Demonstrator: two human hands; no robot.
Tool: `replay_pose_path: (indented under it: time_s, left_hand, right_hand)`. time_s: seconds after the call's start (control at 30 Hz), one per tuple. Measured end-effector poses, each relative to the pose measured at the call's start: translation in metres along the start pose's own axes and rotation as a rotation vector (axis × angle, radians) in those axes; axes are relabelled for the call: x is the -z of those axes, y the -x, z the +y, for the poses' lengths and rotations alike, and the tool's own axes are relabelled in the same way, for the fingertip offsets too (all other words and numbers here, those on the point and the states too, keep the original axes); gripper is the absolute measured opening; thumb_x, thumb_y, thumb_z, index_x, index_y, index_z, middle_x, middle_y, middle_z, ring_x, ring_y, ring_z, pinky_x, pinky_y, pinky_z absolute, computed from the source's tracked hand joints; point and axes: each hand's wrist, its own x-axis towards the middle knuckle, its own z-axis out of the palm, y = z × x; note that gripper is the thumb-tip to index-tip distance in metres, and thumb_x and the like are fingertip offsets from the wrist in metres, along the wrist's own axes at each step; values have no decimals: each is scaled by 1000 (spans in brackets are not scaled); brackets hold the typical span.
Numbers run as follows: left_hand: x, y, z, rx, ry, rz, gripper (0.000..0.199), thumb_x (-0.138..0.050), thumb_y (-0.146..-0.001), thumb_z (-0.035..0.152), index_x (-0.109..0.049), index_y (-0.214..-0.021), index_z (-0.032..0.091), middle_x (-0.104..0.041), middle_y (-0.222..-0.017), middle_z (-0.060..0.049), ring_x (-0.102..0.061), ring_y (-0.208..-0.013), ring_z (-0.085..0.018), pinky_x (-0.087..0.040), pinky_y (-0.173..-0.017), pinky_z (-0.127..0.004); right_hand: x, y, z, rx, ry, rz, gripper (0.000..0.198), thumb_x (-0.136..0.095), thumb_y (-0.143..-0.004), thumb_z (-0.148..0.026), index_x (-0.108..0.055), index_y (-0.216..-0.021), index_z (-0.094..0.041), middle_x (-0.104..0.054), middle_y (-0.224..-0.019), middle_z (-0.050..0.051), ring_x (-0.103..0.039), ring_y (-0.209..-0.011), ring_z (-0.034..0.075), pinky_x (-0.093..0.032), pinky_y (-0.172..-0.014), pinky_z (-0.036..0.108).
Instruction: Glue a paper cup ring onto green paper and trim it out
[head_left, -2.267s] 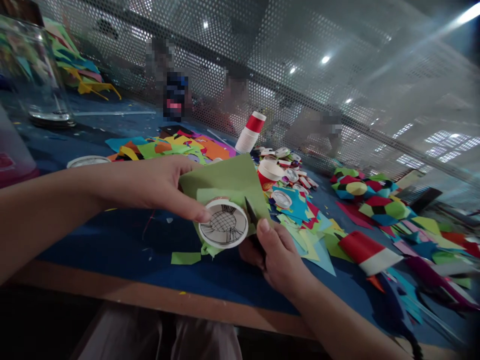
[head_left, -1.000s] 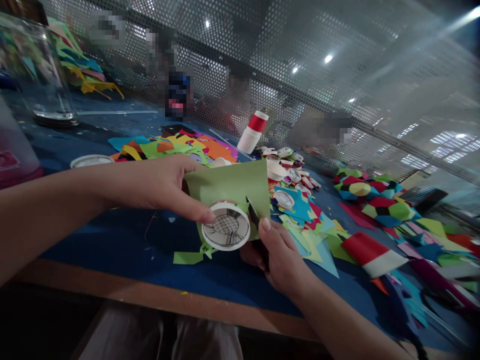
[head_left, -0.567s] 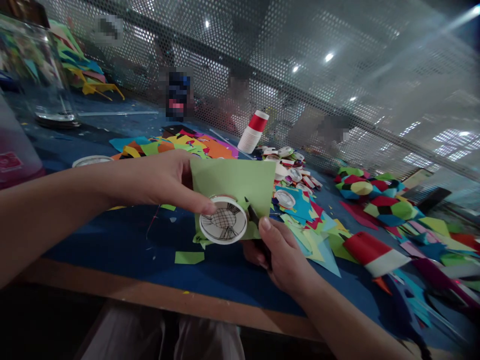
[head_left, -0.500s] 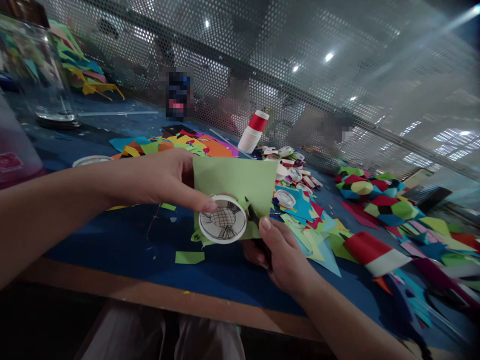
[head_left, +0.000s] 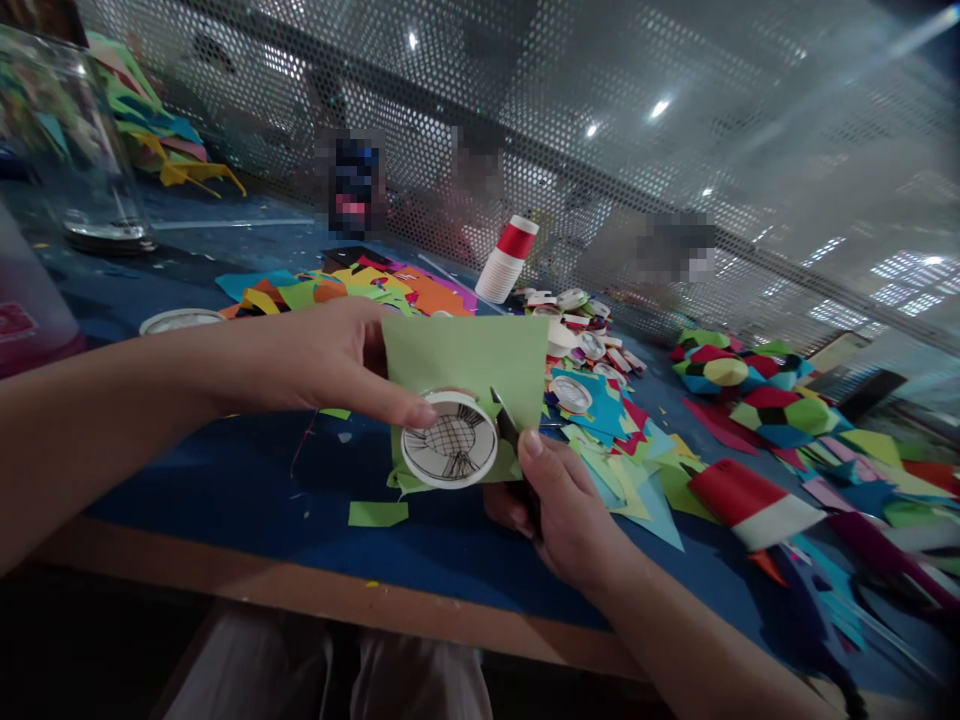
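My left hand [head_left: 352,365] pinches a light green sheet of paper [head_left: 469,350] together with a white paper disc [head_left: 450,445]. The thumb presses on the disc's upper left; its raised rim frames a black drawing of a gridded oval with striped bands. In my right hand [head_left: 559,495] are scissors [head_left: 508,418], their dark handles mostly covered by the fingers. One blade shows in front of the sheet, just right of the disc. Below on the table lies a small green paper scrap [head_left: 378,514].
Behind the sheet are coloured paper scraps [head_left: 420,290], a leaning stack of paper cups [head_left: 510,260] and a heap of cut cup pieces [head_left: 589,340]. Folded paper balls [head_left: 784,412] and a red-and-white cup piece [head_left: 754,503] lie right. A glass jar [head_left: 94,160] stands left.
The disc and the lower part of the sheet have shifted slightly right and turned a little. The scissor blade shows more of its length beside the disc. Both hands keep their grip.
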Motion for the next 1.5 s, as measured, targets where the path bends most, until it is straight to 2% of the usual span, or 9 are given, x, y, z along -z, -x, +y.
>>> replay_pose_path:
  time_s: [0.2,0.37,0.77,0.87,1.13,1.3,1.5]
  left_hand:
    - [-5,-3,0,-19,69,-9,24,-70,-79,12,-71,-103,13,-76,-88,1,-67,-87,-13,-52,-77,-19]
    - [-5,-3,1,-18,76,0,21,-70,-78,12,-73,-98,14,-76,-81,3,-67,-81,-10,-49,-67,-12]
    - [0,-2,-2,-50,85,-38,25,-69,-80,14,-71,-104,14,-77,-91,1,-67,-94,-14,-51,-82,-20]
    - [-2,-1,1,-38,99,-48,23,-68,-82,13,-72,-104,17,-76,-94,2,-66,-93,-13,-50,-81,-18]
    - [2,-1,-3,-80,19,-42,18,-72,-79,20,-75,-97,19,-75,-84,1,-65,-80,-14,-51,-69,-18]
    - [3,-1,-3,-113,-75,-40,11,-72,-77,23,-76,-87,21,-74,-86,2,-65,-76,-14,-51,-67,-19]
    - [2,-1,-2,-121,-119,-44,15,-74,-77,29,-76,-90,22,-74,-88,1,-66,-79,-16,-52,-70,-19]
  right_hand:
    - [-4,-1,1,68,-97,1,46,-58,-90,-54,-50,-62,-18,-37,-47,-8,-27,-41,5,-20,-39,18]
    - [-5,-1,0,86,-98,8,47,-59,-89,-54,-49,-61,-18,-37,-47,-8,-29,-41,5,-21,-40,19]
    - [-5,0,0,31,-54,43,49,-61,-85,-60,-47,-62,-19,-33,-47,-9,-24,-39,5,-19,-38,20]
    - [-5,0,0,38,-43,22,49,-61,-85,-59,-47,-61,-19,-32,-47,-9,-25,-40,5,-19,-40,21]
    - [-5,-1,1,21,-73,-27,46,-62,-85,-58,-49,-63,-19,-31,-50,-9,-25,-41,6,-17,-40,21]
    - [-7,-1,-1,12,-59,-30,47,-63,-85,-58,-50,-62,-19,-33,-48,-9,-24,-41,5,-17,-39,21]
    - [-6,-1,-2,-7,-7,-26,49,-61,-85,-60,-48,-62,-19,-32,-46,-9,-23,-39,5,-18,-38,20]
